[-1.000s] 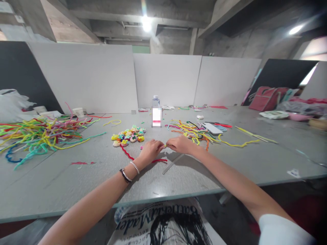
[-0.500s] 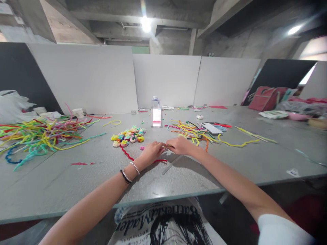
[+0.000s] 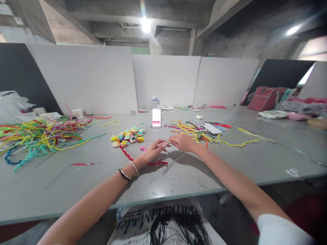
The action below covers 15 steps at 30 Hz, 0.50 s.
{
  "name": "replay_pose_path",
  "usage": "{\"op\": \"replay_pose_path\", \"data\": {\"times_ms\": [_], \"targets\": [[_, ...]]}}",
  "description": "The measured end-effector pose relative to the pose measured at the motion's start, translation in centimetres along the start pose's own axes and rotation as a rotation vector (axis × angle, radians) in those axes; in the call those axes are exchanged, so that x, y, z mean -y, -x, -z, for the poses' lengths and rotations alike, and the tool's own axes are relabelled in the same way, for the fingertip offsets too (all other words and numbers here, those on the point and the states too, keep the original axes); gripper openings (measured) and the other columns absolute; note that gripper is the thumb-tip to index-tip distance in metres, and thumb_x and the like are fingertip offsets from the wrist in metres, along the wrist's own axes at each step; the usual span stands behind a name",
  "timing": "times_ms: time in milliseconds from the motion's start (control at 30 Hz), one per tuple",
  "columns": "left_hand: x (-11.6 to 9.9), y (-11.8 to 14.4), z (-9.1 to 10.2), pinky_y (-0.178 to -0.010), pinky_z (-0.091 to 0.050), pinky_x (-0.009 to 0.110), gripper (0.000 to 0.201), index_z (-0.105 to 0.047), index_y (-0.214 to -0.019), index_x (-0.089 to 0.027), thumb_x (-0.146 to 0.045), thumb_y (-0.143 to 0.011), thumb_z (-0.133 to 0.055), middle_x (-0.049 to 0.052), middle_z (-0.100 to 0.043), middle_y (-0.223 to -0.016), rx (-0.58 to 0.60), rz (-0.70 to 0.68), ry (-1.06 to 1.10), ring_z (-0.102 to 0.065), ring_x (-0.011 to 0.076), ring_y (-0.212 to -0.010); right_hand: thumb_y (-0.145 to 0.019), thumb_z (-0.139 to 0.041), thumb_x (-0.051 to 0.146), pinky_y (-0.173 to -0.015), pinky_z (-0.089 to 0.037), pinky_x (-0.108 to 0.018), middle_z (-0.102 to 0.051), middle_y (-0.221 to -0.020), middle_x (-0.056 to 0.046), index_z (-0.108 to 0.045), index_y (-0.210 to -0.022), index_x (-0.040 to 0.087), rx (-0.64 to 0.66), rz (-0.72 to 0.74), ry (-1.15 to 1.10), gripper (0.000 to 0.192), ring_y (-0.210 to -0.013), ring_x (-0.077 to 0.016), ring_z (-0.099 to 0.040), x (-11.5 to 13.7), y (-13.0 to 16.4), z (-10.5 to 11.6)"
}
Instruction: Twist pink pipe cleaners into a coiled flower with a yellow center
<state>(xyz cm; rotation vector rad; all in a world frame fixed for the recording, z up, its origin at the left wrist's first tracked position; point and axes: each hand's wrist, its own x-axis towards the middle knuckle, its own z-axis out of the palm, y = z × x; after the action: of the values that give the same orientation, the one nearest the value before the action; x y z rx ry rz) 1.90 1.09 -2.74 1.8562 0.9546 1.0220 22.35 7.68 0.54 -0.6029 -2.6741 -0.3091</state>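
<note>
My left hand and my right hand meet over the middle of the grey table. Between their fingertips they pinch a small pink and yellow pipe-cleaner piece. A red pipe cleaner lies on the table under my left hand. A small pink scrap sits just left of the fingers. A thin pale stick lies below my right wrist. A cluster of small colourful pipe-cleaner flowers rests a little beyond my left hand.
A big tangle of coloured pipe cleaners covers the left of the table, a smaller tangle lies beyond my right hand. A water bottle stands at centre back. A phone, a red bag and white partition boards are further off.
Both hands have shifted slightly away from me and my left fingers have stretched out flatter toward the small piece. The red pipe cleaner now shows more below my left hand.
</note>
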Motion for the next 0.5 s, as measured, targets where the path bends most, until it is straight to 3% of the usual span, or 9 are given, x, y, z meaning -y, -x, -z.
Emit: {"op": "replay_pose_path", "data": {"times_ms": [133, 300, 500], "targets": [[-0.86, 0.06, 0.27, -0.072, -0.047, 0.029, 0.046, -0.060, -0.102, -0.020, -0.050, -0.091, -0.028, 0.010, -0.055, -0.123, -0.027, 0.061, 0.339, -0.058, 0.0148, -0.088, -0.092, -0.037, 0.022, -0.064, -0.032, -0.024, -0.068, -0.086, -0.006, -0.062, -0.094, 0.018, -0.018, -0.003, 0.015, 0.025, -0.076, -0.0150, -0.058, -0.03, 0.02, 0.10], [-0.30, -0.51, 0.39, -0.063, -0.043, 0.024, 0.059, -0.063, -0.092, -0.015, -0.064, -0.083, -0.033, 0.010, -0.062, -0.101, -0.021, 0.222, 0.653, -0.054, 0.0128, -0.074, -0.093, -0.038, 0.026, -0.059, -0.029, -0.024, -0.068, -0.082, -0.005, -0.062, -0.088, 0.017, 0.003, 0.007, 0.044, 0.026, -0.069, -0.0138, -0.058, 0.29, -0.10, -0.17], [-0.12, -0.54, 0.15, -0.063, -0.040, 0.022, 0.055, -0.065, -0.092, -0.016, -0.064, -0.079, -0.045, 0.007, -0.062, -0.096, 0.014, 0.258, 0.776, -0.053, 0.0117, -0.074, -0.092, -0.038, 0.026, -0.056, -0.026, -0.025, -0.068, -0.079, -0.004, -0.062, -0.085, 0.018, 0.012, -0.008, 0.067, 0.026, -0.066, -0.0139, -0.058, 0.50, -0.19, -0.22]]}}
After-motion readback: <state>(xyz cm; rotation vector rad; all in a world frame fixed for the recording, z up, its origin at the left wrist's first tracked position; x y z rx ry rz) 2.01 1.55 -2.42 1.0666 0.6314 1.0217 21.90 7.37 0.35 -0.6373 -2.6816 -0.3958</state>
